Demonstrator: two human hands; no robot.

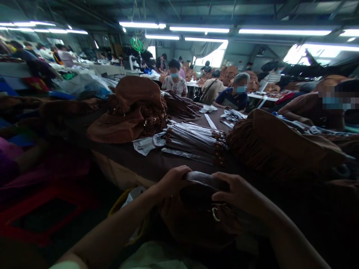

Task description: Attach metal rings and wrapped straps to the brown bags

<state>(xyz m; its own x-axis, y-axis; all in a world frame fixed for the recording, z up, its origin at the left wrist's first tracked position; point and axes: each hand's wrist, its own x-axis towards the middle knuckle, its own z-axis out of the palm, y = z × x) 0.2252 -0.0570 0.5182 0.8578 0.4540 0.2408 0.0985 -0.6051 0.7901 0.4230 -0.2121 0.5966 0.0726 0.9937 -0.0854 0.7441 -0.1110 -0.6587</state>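
My left hand (174, 183) and my right hand (238, 194) close around a dark brown bag part (196, 216) low in the view. A plastic-wrapped strap (204, 179) lies across its top under my fingers, and a metal ring (215, 214) hangs at its front. Both hands grip this piece, though dim light hides its shape. Ahead on the table lies a bundle of plastic-wrapped straps with buckles (193, 142). A fringed tan suede bag (283, 145) sits close to my right hand, and a pile of similar bags (131, 112) lies farther left.
The long brown-covered table (157, 166) also holds a dark strap bundle (179, 106) and loose plastic sleeves (231, 115). Seated co-workers (232, 93) work around it, and one person's shoulder (305, 110) shows at right. A red crate (42, 213) stands low left, beyond it more workbenches.
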